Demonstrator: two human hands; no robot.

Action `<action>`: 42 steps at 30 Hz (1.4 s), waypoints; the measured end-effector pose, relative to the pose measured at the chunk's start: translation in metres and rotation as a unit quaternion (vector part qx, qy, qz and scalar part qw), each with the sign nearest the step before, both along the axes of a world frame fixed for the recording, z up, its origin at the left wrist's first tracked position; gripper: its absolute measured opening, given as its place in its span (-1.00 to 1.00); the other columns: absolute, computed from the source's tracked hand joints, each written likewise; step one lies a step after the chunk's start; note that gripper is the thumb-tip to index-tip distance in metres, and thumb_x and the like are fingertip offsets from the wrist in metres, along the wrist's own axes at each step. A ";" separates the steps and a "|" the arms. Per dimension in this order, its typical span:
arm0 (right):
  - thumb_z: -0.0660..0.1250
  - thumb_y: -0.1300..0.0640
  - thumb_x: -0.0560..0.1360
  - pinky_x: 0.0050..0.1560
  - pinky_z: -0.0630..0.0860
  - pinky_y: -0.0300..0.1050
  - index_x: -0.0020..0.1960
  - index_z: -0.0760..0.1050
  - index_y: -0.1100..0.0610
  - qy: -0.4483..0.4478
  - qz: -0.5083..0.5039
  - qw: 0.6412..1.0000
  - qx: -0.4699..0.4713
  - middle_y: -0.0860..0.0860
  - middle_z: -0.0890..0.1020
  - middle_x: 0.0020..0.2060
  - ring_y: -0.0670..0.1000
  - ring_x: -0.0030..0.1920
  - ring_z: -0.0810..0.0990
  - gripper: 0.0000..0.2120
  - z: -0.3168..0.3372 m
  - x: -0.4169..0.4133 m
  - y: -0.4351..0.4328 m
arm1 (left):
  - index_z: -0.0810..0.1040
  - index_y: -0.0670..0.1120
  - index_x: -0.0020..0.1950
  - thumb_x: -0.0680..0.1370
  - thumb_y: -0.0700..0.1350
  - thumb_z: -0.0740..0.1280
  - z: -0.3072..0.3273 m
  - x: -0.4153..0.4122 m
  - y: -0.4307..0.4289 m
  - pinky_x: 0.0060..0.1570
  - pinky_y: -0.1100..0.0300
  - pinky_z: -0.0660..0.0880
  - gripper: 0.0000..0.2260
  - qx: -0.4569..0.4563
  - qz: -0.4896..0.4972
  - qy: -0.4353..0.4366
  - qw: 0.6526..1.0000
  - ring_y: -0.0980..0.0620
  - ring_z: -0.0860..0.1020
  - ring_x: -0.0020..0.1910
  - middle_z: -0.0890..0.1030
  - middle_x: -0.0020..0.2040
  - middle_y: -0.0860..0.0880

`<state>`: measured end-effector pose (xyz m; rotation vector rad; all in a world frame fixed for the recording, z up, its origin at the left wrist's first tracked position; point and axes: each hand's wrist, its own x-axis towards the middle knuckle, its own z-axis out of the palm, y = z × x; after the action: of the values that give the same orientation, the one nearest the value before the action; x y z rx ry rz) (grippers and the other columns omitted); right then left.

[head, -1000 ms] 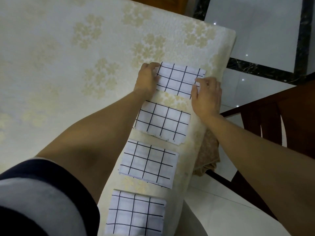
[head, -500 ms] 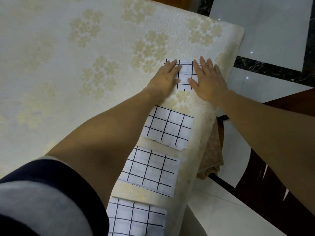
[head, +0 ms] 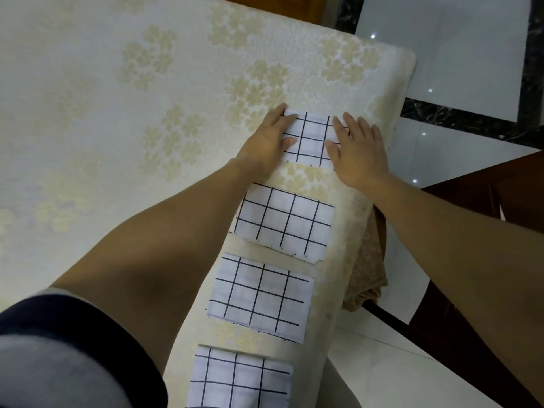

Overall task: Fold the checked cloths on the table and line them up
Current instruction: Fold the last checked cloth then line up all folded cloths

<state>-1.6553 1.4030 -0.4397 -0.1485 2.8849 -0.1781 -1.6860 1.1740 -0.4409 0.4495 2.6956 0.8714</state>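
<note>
1. Cream tablecloth (head: 132,92) patterned with pale gold flowers covers the table (head: 407,69) and fills most of the view. A glossy white tiled floor (head: 441,54) with a dark marbled border shows beyond the far right corner.
2. Four folded checked cloths, white with black grid lines, lie in a row along the table's right side, with strips of tablecloth between them.
3. The farthest cloth (head: 312,139) lies under both hands, near the far corner.
4. The left hand (head: 265,142) lies palm down on its left end, fingers straight and close together, gripping nothing.
5. The right hand (head: 359,151) lies flat on its right end, fingers straight and slightly spread, also gripping nothing.
6. Towards me lie the second cloth (head: 282,222), the third cloth (head: 259,295) and the nearest cloth (head: 238,378), which is cut off by the bottom edge.
7. A dark wooden chair (head: 471,207) stands to the right of the table, and crumpled tan fabric (head: 368,266) hangs at the table's edge.
8. A grey sleeve (head: 59,357) with a dark cuff covers the upper left arm.
</note>
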 end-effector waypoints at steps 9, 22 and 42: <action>-0.07 -0.14 0.71 0.61 -0.13 0.10 0.66 -0.06 0.03 -0.010 -0.010 1.000 -0.025 0.06 -0.02 0.64 0.17 0.63 -0.10 -0.42 -0.005 -0.003 0.005 | 0.50 -0.03 0.45 0.63 -0.17 0.36 0.008 -0.007 0.029 0.40 0.27 0.31 -0.62 0.056 0.183 -0.027 0.981 -0.06 0.39 0.45 0.43 0.47 -0.09; -0.02 -0.25 0.63 0.53 0.09 0.22 0.61 0.19 0.01 0.053 -0.001 0.999 -0.012 0.17 0.28 0.53 0.28 0.47 0.26 -0.37 -0.008 0.033 -0.012 | 0.55 -0.03 0.05 0.57 -0.15 0.45 0.010 -0.016 0.009 -0.27 0.49 0.38 -0.87 0.098 0.226 -0.015 0.969 0.08 0.50 -0.11 0.57 0.05 -0.09; -0.28 -0.43 0.58 0.59 -0.26 0.15 0.63 -0.31 0.11 -0.015 -0.015 1.000 0.014 0.03 -0.28 0.62 0.12 0.61 -0.30 -0.16 -0.018 0.033 -0.013 | -0.27 0.07 0.66 0.66 0.29 -0.27 -0.013 0.008 0.002 0.61 -0.08 -0.19 -0.39 -0.248 -0.101 0.068 0.961 0.02 -0.24 0.64 -0.25 0.67 0.06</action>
<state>-1.6224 1.3900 -0.4579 -0.0960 2.8593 -0.1432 -1.6778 1.1758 -0.4540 0.6654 2.7867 0.0977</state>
